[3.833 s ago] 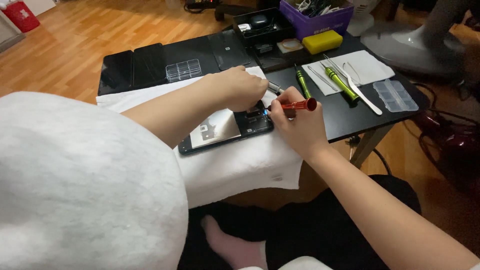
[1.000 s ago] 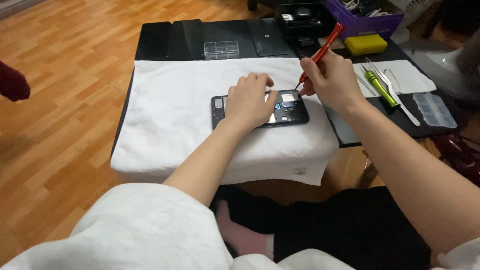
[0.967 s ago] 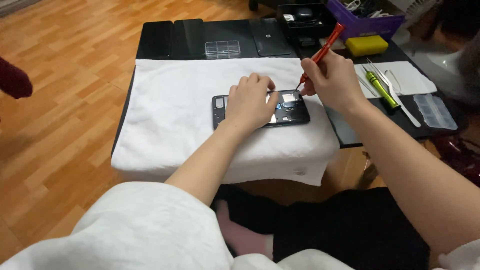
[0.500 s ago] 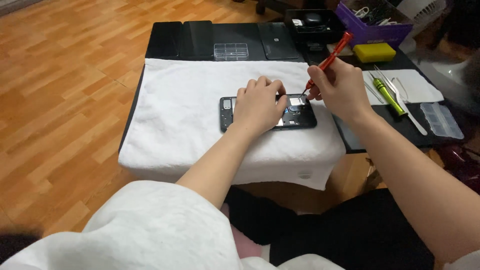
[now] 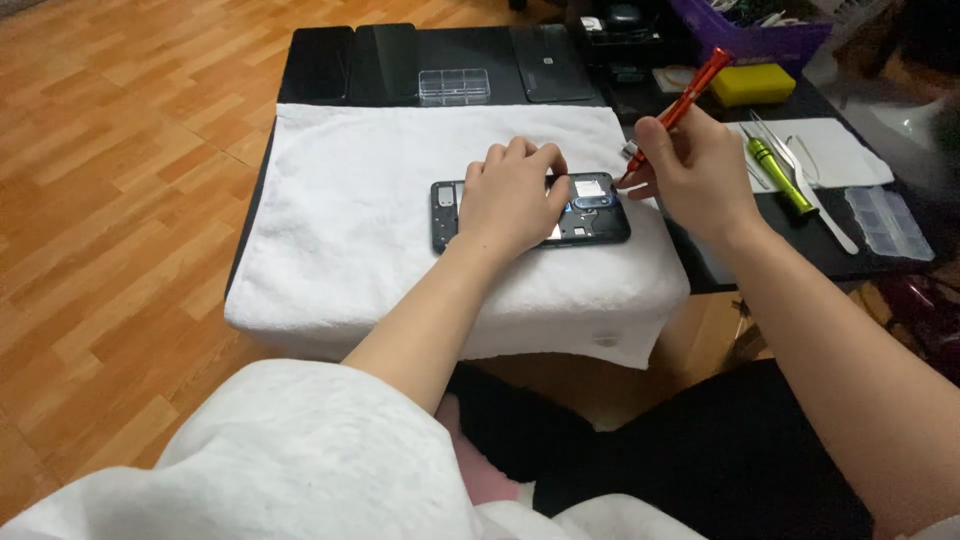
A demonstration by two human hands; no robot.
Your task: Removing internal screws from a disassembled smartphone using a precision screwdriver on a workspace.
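plain white terry towel (image 5: 370, 190), dark grey opened phone (image 5: 600, 215) with blue camera ring, orange-red metal screwdriver (image 5: 680, 100), black low table (image 5: 400, 60), yellow sponge block (image 5: 765, 83), green-handled driver (image 5: 780, 175), purple plastic bin (image 5: 770, 35), orange-brown wood plank floor (image 5: 120, 200)

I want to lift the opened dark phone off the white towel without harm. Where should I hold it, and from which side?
Grip the opened dark phone by its two long edges near the left end, coming from above. It lies flat with its inside parts facing up, so pressing the face seems risky. The left hand covers the middle, and the red screwdriver in the right hand works at the right end.
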